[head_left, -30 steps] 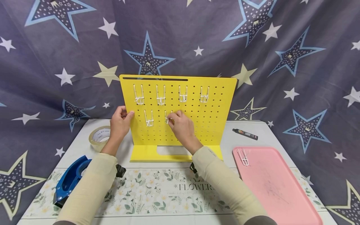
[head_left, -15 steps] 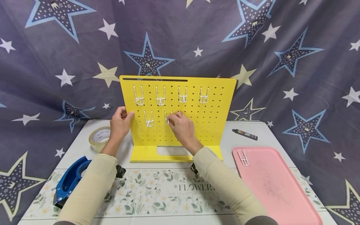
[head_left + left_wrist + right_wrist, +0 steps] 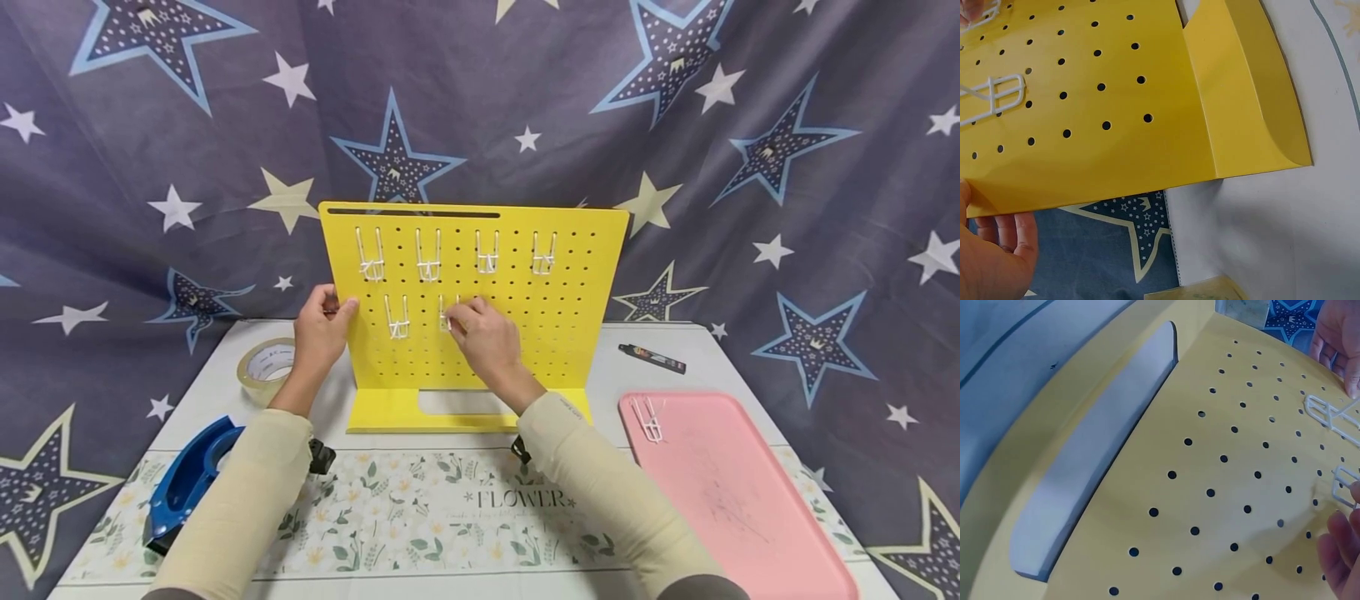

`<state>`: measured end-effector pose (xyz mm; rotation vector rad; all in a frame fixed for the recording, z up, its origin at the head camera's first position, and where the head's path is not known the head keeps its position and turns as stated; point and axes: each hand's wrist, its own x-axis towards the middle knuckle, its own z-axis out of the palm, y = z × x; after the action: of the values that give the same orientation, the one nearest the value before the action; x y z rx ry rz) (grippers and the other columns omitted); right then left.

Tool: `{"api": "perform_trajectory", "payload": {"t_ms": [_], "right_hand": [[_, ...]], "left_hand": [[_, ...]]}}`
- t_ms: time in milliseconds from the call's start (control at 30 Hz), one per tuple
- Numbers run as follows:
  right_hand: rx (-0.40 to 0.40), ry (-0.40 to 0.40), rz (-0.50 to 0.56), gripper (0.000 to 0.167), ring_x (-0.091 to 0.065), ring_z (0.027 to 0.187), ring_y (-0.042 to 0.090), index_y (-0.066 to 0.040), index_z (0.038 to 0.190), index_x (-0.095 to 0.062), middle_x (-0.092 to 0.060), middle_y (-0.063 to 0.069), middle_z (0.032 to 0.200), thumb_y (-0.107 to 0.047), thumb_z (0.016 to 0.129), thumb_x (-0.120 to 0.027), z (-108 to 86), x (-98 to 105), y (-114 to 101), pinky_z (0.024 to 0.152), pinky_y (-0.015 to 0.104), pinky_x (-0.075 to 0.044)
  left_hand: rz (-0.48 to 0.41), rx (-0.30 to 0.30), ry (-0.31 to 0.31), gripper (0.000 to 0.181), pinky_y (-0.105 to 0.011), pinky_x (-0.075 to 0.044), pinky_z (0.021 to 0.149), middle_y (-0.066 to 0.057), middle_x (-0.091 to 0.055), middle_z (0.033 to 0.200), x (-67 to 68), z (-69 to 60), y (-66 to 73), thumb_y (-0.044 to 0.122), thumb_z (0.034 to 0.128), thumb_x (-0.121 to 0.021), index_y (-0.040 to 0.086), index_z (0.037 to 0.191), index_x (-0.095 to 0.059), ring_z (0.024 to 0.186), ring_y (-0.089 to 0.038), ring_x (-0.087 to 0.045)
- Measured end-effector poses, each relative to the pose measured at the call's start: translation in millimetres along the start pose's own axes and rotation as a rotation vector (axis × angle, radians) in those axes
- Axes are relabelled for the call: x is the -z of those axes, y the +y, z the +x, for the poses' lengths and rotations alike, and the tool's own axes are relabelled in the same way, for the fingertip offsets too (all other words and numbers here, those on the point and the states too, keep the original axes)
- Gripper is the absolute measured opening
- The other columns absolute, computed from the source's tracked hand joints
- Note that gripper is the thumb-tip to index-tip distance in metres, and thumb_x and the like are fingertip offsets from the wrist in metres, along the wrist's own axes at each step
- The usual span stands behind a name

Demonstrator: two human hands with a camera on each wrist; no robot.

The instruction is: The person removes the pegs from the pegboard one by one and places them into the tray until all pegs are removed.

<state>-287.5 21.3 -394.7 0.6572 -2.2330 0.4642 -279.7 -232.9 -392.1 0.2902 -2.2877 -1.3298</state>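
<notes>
A yellow pegboard (image 3: pixel 525 333) stands upright on its foot in the head view. Its left edge is gripped by my left hand (image 3: pixel 321 329), thumb in front and fingers behind. My right hand (image 3: pixel 486 337) pinches a white wire hook (image 3: pixel 444 315) against the board in the lower row; the fingers hide part of it. Left of it hangs another white wire hook (image 3: pixel 397 321). Several more hooks, among them one at the upper right (image 3: pixel 543 254), hang in the top row. In the right wrist view, the fingertips (image 3: pixel 1338 540) are at the pinched hook.
On the right a pink tray (image 3: pixel 720 500) bears white wire hooks (image 3: pixel 648 419) in its far left corner. A black marker-like pen (image 3: pixel 652 358) lies behind it. Left are a tape roll (image 3: pixel 264 371) and a blue tape dispenser (image 3: pixel 183 483). A star-patterned curtain (image 3: pixel 480 100) hangs behind.
Both hands keep their places on the pegboard and the hook. The right wrist has shifted very slightly to the right; the view has moved a little.
</notes>
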Motion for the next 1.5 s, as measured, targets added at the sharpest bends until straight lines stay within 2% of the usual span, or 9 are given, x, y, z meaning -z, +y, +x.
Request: {"api": "perform_trajectory", "payload": {"t_ms": [367,900,1233,1500], "right_hand": [[0.051,0.047,0.048,0.005,-0.067,0.066,0.011,-0.021,0.095,-0.079,-0.072,-0.003,0.087,-0.019,0.091,-0.077,-7.6,14.4,14.0,0.053,0.024,-0.052],[0.04,-0.023,0.072,0.005,-0.07,0.068,0.012,-0.02,0.095,-0.079,-0.074,-0.001,0.095,-0.019,0.09,-0.078,-25.8,45.3,44.9,0.055,0.027,-0.053],[-0.026,-0.079,0.079,0.007,-0.07,0.071,0.014,-0.019,0.095,-0.079,-0.074,0.0,0.096,-0.018,0.088,-0.081,-36.5,66.6,69.8,0.059,0.031,-0.056],[-0.06,-0.128,0.059,0.009,-0.067,0.066,0.016,-0.019,0.095,-0.08,-0.073,0.002,0.093,-0.017,0.086,-0.081,-47.1,81.9,86.4,0.055,0.032,-0.052]], "left_hand": [[0.012,-0.004,0.002,0.03,-0.022,-0.044,0.079,-0.011,-0.062,0.105,0.2,0.1,-1.0,0.027,0.1007,-0.064,0.006,0.122,-0.058,0.092,-0.018,-0.057],[0.009,-0.012,0.012,0.028,-0.021,-0.043,0.078,-0.011,-0.06,0.104,1.3,-1.1,-0.4,0.025,0.1006,-0.065,0.005,0.12,-0.058,0.093,-0.018,-0.057],[0.009,-0.009,0.005,0.028,-0.02,-0.044,0.077,-0.011,-0.06,0.104,0.3,-0.4,-0.5,0.025,0.1007,-0.065,0.006,0.12,-0.057,0.092,-0.018,-0.057],[0.016,-0.017,0.002,0.028,-0.021,-0.043,0.078,-0.009,-0.058,0.104,0.8,0.2,-1.0,0.025,0.1006,-0.065,0.006,0.119,-0.057,0.094,-0.018,-0.057]]}}
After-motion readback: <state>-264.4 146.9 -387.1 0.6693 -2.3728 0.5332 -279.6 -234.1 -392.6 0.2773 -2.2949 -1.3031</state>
